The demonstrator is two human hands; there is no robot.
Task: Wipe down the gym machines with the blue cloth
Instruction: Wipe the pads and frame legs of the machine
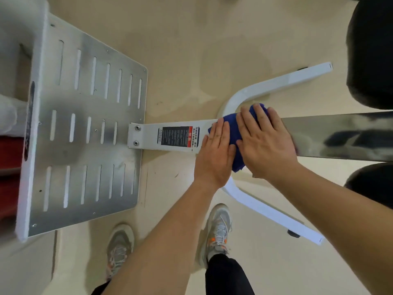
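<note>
The blue cloth (237, 141) lies bunched on the white frame beam (176, 136) of a gym machine, where the beam meets a shiny metal rail (340, 135). My left hand (214, 154) presses flat on the cloth's left side with straight fingers. My right hand (265, 141) lies flat over the cloth's right side, fingers spread and pointing away from me. Most of the cloth is hidden under both hands. A warning label (176, 136) sits on the beam just left of my left hand.
A slotted metal footplate (85, 128) stands to the left. Curved white floor legs (276, 84) branch off both sides of the beam. Black pads (372, 50) are at the right edge. My shoes (217, 231) stand on the beige floor below.
</note>
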